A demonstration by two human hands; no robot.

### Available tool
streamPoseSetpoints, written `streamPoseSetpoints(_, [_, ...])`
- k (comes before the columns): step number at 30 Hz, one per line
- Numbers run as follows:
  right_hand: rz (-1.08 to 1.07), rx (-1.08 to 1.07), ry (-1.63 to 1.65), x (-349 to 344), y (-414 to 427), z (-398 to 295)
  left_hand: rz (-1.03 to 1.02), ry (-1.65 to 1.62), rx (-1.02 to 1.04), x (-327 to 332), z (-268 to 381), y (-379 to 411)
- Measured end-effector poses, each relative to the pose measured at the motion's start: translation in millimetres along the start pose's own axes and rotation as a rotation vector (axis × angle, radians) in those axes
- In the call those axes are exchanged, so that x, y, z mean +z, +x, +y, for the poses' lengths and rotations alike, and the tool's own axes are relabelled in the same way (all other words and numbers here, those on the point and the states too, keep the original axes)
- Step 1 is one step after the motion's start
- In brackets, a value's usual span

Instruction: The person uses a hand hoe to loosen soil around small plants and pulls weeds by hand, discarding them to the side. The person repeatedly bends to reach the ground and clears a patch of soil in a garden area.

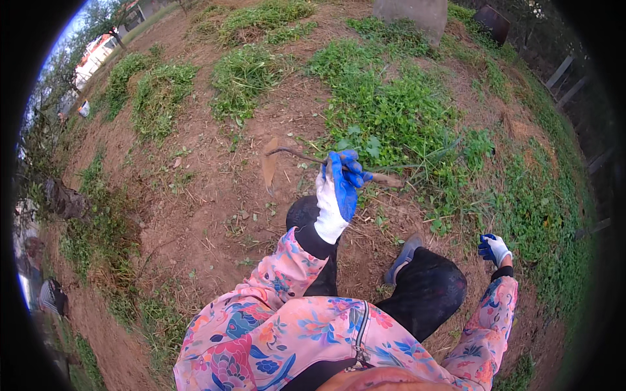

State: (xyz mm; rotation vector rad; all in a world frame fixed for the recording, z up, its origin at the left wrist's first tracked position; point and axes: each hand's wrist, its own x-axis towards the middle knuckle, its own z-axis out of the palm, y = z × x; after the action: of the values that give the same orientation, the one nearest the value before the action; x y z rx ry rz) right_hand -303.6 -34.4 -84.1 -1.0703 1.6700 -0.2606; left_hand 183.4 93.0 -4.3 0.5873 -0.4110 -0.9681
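Note:
My left hand (345,183), in a white knit glove with blue coating, is closed around a hand hoe (298,154) with a thin curved metal neck and a wooden handle. The hoe's rusty blade (270,167) is at the left end, over bare soil, and the handle end (387,180) points right, towards the green weeds (391,112). My right hand (493,249), gloved alike, is held out at the right beside low weeds. Its fingers are curled, and whether they hold anything cannot be told.
Heaps of pulled weeds (247,76) lie on brown soil ahead. A grey slab (413,17) and a dark container (491,24) stand at the far edge. Posts (560,72) line the right. A tree stump (66,199) is at the left. My shoe (406,256) rests on soil.

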Motion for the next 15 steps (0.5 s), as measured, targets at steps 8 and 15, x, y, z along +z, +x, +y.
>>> streamPoseSetpoints(8, [-0.093, -0.056, -0.504, 58.0, 169.3, -98.0, 0.075, -0.161, -0.109, -13.0, -13.6, 7.8])
streamPoseSetpoints(15, [-0.363, -0.206, -0.864, 156.4, 252.9, -126.0, 0.152, -0.107, -0.248, -5.6, -7.0, 19.6])
